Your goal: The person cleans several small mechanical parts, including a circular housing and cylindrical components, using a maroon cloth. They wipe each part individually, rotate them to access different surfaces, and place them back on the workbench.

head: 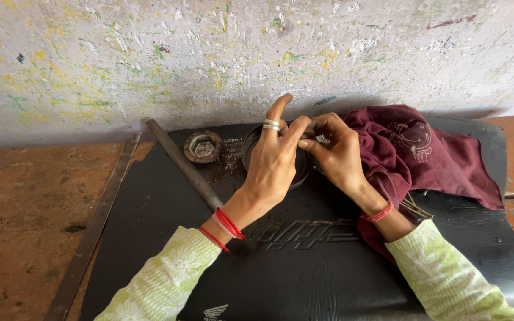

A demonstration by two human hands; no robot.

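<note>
My left hand (275, 157) and my right hand (337, 151) meet over a dark round ring-shaped part (248, 156) that lies on a black mat (304, 261). The fingertips of both hands pinch together at one small thing between them, too small to name. My left index finger points up and wears silver rings. Red bangles sit on my left wrist and a red thread on my right. Most of the round part is hidden under my hands.
A maroon cloth (423, 151) lies just right of my right hand. A rusty hexagonal nut part (203, 147) and a long metal rod (185, 165) lie left of the hands. A flat metal bar (93, 229) edges the mat. A paint-spattered wall stands behind.
</note>
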